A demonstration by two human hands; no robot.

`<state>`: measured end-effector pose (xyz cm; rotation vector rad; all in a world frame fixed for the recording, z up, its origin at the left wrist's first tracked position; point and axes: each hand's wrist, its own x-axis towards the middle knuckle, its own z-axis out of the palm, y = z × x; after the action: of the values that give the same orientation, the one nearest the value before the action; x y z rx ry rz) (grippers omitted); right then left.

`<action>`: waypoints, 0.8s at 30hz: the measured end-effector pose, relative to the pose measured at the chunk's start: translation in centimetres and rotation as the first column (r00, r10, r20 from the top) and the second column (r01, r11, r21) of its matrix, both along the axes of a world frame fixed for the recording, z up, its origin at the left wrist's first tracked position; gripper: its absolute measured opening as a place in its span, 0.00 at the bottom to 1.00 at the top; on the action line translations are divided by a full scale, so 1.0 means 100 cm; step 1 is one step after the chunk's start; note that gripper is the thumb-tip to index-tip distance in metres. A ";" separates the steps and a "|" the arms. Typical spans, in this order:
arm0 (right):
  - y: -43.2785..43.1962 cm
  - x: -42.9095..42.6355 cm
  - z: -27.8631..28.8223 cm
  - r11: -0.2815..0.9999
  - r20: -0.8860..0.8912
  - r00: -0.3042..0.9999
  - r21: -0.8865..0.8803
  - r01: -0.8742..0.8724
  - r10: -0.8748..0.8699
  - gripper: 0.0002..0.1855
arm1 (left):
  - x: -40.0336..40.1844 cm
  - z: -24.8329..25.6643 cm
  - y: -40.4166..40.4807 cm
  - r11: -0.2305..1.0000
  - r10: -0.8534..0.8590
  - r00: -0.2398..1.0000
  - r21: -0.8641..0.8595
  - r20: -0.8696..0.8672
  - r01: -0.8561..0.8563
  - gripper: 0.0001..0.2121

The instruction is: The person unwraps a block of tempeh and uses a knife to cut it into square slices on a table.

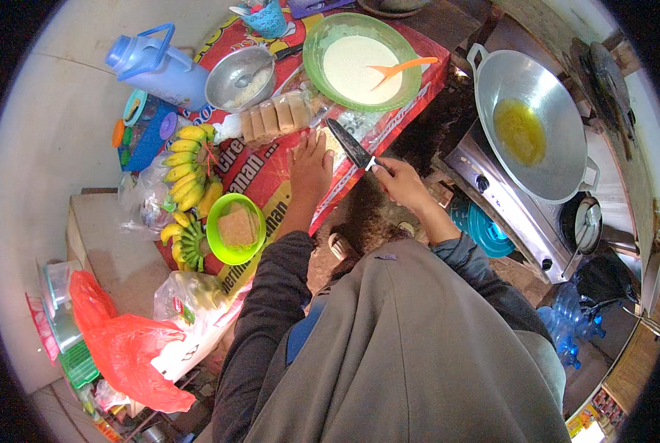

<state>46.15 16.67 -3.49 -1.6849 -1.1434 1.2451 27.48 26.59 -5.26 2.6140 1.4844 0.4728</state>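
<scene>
My right hand is closed around the handle of a kitchen knife with a dark blade, which points up and left over the table edge. Flat on the table lies my left hand, its fingertips at a pale food piece beside the blade; what this piece is I cannot tell. Just beyond are bread slices in a clear bag. A green bowl of whitish batter holds an orange spoon. Nearer me, a lime-green bowl contains square bread pieces.
Banana bunches, a metal pan and a blue jug stand left on the table. To the right, a wok with yellow oil sits on a gas stove. A red plastic bag lies lower left.
</scene>
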 end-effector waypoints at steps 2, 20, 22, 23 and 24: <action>-0.001 0.005 0.000 1.000 0.005 1.000 -0.006 -0.002 0.002 0.17 | 0.002 0.002 0.000 1.000 0.002 1.000 -0.007 -0.015 -0.002 0.21; 0.003 -0.001 -0.003 0.999 -0.126 0.992 -0.046 0.006 -0.012 0.16 | 0.000 -0.001 -0.001 1.000 -0.005 0.999 0.023 -0.036 0.006 0.21; 0.006 -0.005 0.006 0.996 -0.212 0.977 -0.090 -0.004 -0.015 0.16 | 0.001 0.000 -0.002 1.000 -0.006 0.999 0.030 -0.037 0.007 0.22; 0.008 -0.006 0.008 0.995 -0.221 0.975 -0.097 -0.011 -0.011 0.16 | 0.001 0.000 -0.002 0.999 -0.006 0.999 0.033 -0.037 0.007 0.22; 0.009 -0.006 0.009 0.995 -0.229 0.973 -0.103 -0.016 -0.008 0.16 | 0.002 0.002 -0.002 1.000 -0.002 0.999 0.024 -0.051 0.003 0.22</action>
<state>45.58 17.57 -2.57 -1.5645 -0.9571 1.4814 27.70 26.36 -5.03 2.6654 1.4998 0.4301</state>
